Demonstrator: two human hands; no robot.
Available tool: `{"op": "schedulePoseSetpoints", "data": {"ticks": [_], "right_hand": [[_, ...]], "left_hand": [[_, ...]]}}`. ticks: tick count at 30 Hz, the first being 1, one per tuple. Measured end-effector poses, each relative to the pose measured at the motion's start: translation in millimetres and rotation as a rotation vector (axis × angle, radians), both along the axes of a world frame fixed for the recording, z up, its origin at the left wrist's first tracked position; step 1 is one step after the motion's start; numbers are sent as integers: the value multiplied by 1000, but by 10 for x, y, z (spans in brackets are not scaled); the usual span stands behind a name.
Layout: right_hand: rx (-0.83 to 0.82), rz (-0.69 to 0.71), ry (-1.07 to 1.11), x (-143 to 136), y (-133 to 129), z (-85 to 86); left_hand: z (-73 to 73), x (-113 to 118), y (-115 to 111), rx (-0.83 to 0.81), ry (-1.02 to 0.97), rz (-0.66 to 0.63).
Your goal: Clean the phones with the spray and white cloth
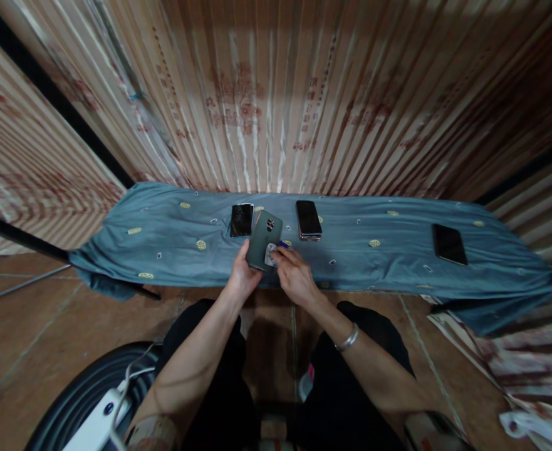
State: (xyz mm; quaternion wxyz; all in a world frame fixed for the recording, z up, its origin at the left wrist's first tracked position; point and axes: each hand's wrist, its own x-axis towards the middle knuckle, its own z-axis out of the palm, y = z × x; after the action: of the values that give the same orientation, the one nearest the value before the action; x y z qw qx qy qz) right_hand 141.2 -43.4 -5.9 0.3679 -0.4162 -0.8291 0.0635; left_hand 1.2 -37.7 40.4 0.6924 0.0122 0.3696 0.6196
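My left hand [245, 274] is closed around the lower left edge of a dark green smartphone [260, 241], its back with the camera lenses turned up. The phone is held tilted over the near edge of the cloth-covered table. My right hand [296, 274] pinches a small whitish wad [270, 254], perhaps cloth or paper, against the lower right of the phone's back. Something blue shows at the right fingertips; its kind is unclear. Behind the held phone lies a small stack of phones [241, 219], and a second stack of phones [309, 219] lies to its right.
A dark tablet or large phone [449, 244] lies at the right of the blue tablecloth [374, 269]. Striped curtains [276, 94] hang behind and at the sides. On the floor at lower left are a coiled black hose [69, 407] and a white power strip [99, 419].
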Motion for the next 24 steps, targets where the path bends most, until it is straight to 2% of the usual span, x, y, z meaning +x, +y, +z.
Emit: {"op": "schedulePoseSetpoints", "data": {"ticks": [9, 15, 24], "right_hand": [[162, 108, -8, -161, -237, 6], [212, 181, -12, -189, -281, 19], [165, 177, -80, -163, -214, 84]], "left_hand": [[-152, -120, 35, 54, 45, -92], [-161, -60, -2, 89, 67, -196], [-138, 93, -110, 177, 197, -99]]}}
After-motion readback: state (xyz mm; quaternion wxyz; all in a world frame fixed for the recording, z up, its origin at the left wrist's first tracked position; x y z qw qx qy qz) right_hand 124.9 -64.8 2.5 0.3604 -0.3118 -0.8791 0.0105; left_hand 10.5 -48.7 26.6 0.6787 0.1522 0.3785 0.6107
